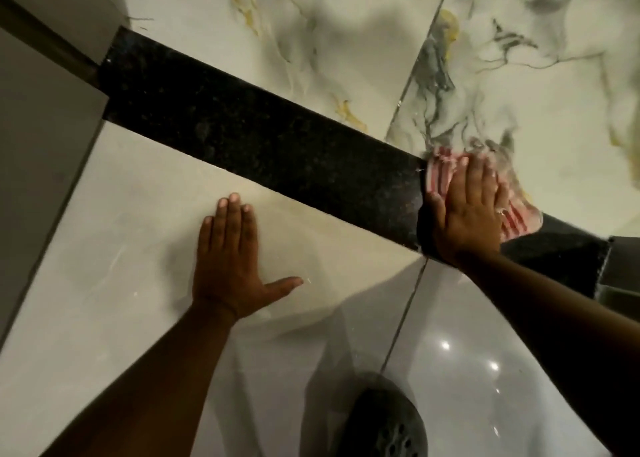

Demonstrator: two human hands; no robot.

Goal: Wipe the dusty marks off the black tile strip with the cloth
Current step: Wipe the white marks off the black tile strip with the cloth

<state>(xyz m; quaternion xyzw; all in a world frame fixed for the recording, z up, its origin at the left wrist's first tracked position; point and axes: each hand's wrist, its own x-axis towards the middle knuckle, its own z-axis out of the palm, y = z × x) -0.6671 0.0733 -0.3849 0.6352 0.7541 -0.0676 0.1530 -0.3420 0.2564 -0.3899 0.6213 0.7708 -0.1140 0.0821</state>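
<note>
The black tile strip (263,134) runs as a speckled dark band from upper left to lower right, between marble-veined tiles (346,34) above and plain cream tiles (114,235) below. Its long left stretch lies bare, with faint greyish smudges near the middle that may be dust; the blur makes it hard to be sure.

The right hand (467,207) lies flat over the strip near its right end, palm and fingers pressing a pink-and-white striped cloth (441,171) against the tile. The grip here is an open, spread palm pinning the cloth, not a closed fist. A ring shows on one finger. The left hand (228,259) is empty, fingers together and thumb out, braced flat on the cream tile just below the strip.

To wipe well, the flat palm should keep even pressure and draw the cloth along the strip's length toward the uncleaned left stretch, overlapping passes, with the cloth covering the full width of the band.
</note>
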